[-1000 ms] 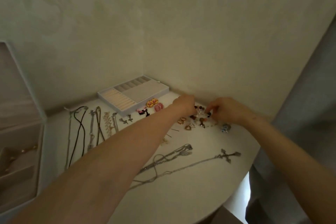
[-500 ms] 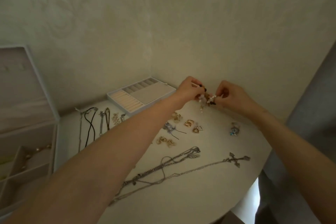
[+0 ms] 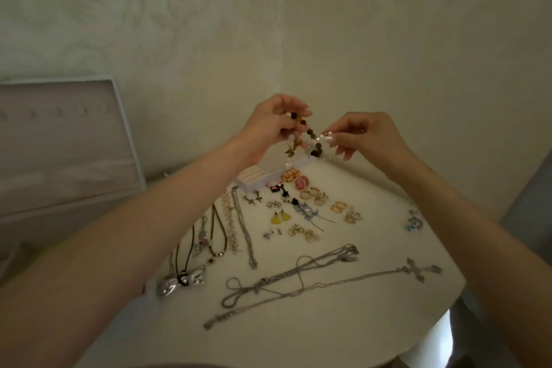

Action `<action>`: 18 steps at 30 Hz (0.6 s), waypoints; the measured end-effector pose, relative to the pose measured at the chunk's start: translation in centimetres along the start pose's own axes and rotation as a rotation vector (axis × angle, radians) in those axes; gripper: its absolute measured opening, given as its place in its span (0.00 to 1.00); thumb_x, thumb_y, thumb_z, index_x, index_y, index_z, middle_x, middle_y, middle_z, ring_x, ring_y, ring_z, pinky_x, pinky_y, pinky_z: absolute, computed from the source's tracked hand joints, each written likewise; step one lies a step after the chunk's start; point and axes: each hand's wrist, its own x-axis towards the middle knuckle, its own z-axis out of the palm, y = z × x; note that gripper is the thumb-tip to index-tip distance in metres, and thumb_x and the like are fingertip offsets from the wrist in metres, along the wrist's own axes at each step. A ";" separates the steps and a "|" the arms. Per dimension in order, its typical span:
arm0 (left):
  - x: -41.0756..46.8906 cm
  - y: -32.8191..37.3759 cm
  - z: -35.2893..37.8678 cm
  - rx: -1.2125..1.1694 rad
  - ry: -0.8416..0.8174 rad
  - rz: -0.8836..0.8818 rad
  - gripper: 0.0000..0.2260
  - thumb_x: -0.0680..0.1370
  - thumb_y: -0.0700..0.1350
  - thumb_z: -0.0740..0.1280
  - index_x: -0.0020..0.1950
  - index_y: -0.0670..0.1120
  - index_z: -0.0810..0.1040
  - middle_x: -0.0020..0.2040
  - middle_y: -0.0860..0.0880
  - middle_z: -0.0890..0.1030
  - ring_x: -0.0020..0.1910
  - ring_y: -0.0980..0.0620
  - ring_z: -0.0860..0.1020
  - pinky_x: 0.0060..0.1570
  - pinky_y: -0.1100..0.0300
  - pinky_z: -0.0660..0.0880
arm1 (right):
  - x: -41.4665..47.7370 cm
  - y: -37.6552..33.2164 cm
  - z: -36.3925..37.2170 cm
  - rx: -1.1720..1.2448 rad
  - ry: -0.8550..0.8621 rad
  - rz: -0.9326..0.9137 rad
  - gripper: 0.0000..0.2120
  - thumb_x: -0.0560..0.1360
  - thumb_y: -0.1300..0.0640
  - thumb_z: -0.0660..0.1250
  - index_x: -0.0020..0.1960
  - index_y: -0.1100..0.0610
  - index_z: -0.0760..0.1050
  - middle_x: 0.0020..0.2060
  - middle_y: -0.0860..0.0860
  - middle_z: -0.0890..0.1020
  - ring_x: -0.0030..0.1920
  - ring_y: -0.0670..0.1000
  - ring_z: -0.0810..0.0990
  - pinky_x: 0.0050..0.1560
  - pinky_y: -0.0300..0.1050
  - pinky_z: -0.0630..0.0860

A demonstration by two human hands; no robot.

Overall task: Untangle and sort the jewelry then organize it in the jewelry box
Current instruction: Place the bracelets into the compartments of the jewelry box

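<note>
Head view: my left hand [image 3: 268, 128] and right hand [image 3: 366, 137] are both raised above the far edge of the counter [image 3: 328, 329], close together. Both pinch the beaded strand [image 3: 312, 134], fingers curled. The left holds the dark-bead end between thumb and fingertips. The right nips the pale, shiny end. The strand sags between the hands, and a small loop of beads hangs below them. It is clear of the counter.

The ring tray [image 3: 254, 180] sits at the back by the wall, half hidden behind my left wrist. The open jewelry box [image 3: 62, 146] stands at far left with its lid up.

On the counter, sorted earrings lie in pairs: orange flower earrings [image 3: 290, 175], pink earrings [image 3: 301, 183], yellow earrings [image 3: 280, 217] and gold hoop earrings [image 3: 339, 207]. Black cord necklaces [image 3: 217, 230] lie in a row to their left, near a silver bow pendant [image 3: 182, 279]. Nearer me are the tangled silver chains [image 3: 294, 273] and the cross necklace [image 3: 418, 270]. A turquoise piece [image 3: 413, 222] lies apart at right.
</note>
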 end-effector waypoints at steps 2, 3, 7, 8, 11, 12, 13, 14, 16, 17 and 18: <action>-1.5 1.4 -1.6 0.172 0.060 0.035 0.15 0.74 0.27 0.56 0.46 0.44 0.76 0.44 0.49 0.82 0.30 0.59 0.75 0.29 0.67 0.69 | 0.1 -1.3 1.5 0.036 -0.008 -0.028 0.01 0.72 0.65 0.71 0.43 0.63 0.82 0.27 0.50 0.81 0.25 0.43 0.74 0.26 0.33 0.69; -2.3 2.1 -2.5 0.237 0.082 0.034 0.15 0.74 0.28 0.56 0.44 0.45 0.76 0.42 0.49 0.82 0.27 0.60 0.72 0.27 0.67 0.67 | 0.2 -2.0 2.3 0.061 -0.021 -0.038 0.02 0.72 0.66 0.71 0.44 0.64 0.81 0.27 0.51 0.81 0.23 0.42 0.73 0.26 0.31 0.67; -5.0 4.2 -6.7 0.483 0.032 -0.036 0.09 0.74 0.37 0.60 0.40 0.46 0.79 0.35 0.49 0.78 0.23 0.61 0.65 0.26 0.65 0.59 | 0.5 -4.6 5.9 0.133 -0.124 -0.070 0.03 0.73 0.64 0.71 0.44 0.65 0.81 0.27 0.55 0.81 0.23 0.44 0.71 0.25 0.34 0.66; -5.7 4.6 -7.8 0.554 -0.018 -0.063 0.06 0.75 0.42 0.64 0.40 0.47 0.80 0.36 0.49 0.78 0.23 0.61 0.64 0.27 0.65 0.59 | 0.6 -5.1 6.8 0.136 -0.147 -0.078 0.03 0.72 0.64 0.71 0.44 0.64 0.81 0.27 0.54 0.81 0.23 0.45 0.72 0.24 0.35 0.67; -8.0 5.4 -10.4 0.751 -0.097 -0.138 0.14 0.70 0.59 0.68 0.43 0.50 0.81 0.31 0.58 0.76 0.25 0.62 0.67 0.28 0.67 0.61 | 0.6 -6.4 9.9 0.136 -0.200 -0.100 0.01 0.73 0.63 0.71 0.42 0.62 0.80 0.27 0.54 0.80 0.23 0.47 0.74 0.24 0.38 0.70; -8.7 5.5 -11.0 0.782 -0.098 -0.143 0.14 0.69 0.59 0.69 0.44 0.50 0.82 0.29 0.60 0.75 0.25 0.63 0.68 0.28 0.68 0.63 | 0.6 -6.8 10.9 0.142 -0.214 -0.106 0.01 0.73 0.63 0.71 0.42 0.61 0.80 0.27 0.54 0.80 0.23 0.48 0.75 0.24 0.38 0.71; -9.4 5.5 -11.7 0.794 -0.098 -0.138 0.11 0.70 0.56 0.71 0.44 0.49 0.82 0.28 0.60 0.75 0.26 0.64 0.69 0.26 0.70 0.64 | 0.6 -7.2 11.8 0.150 -0.231 -0.112 0.01 0.73 0.63 0.71 0.42 0.61 0.80 0.27 0.54 0.81 0.24 0.49 0.75 0.25 0.39 0.72; -10.0 5.5 -12.3 0.805 -0.095 -0.135 0.08 0.71 0.52 0.72 0.43 0.49 0.82 0.27 0.59 0.74 0.27 0.62 0.69 0.24 0.69 0.64 | 0.6 -7.5 12.7 0.161 -0.252 -0.115 0.01 0.73 0.63 0.71 0.43 0.61 0.80 0.28 0.55 0.81 0.24 0.49 0.75 0.25 0.40 0.73; -11.1 5.5 -13.6 0.847 -0.079 -0.132 0.04 0.71 0.50 0.72 0.41 0.51 0.82 0.30 0.55 0.75 0.30 0.55 0.70 0.25 0.65 0.64 | 0.5 -8.0 14.1 0.199 -0.300 -0.106 0.01 0.73 0.64 0.71 0.44 0.62 0.80 0.28 0.56 0.80 0.24 0.48 0.76 0.26 0.40 0.75; -11.6 5.5 -14.3 0.873 -0.068 -0.130 0.04 0.71 0.49 0.72 0.40 0.51 0.81 0.32 0.51 0.77 0.31 0.53 0.70 0.26 0.63 0.65 | 0.3 -8.2 14.8 0.220 -0.323 -0.101 0.01 0.73 0.65 0.70 0.44 0.63 0.80 0.28 0.56 0.80 0.24 0.48 0.77 0.26 0.39 0.76; -12.1 5.6 -15.0 0.899 -0.059 -0.127 0.03 0.72 0.49 0.72 0.40 0.50 0.81 0.34 0.48 0.78 0.32 0.53 0.71 0.29 0.62 0.66 | 0.1 -8.3 15.5 0.237 -0.346 -0.096 0.02 0.73 0.66 0.70 0.45 0.63 0.81 0.28 0.56 0.80 0.24 0.48 0.77 0.27 0.39 0.77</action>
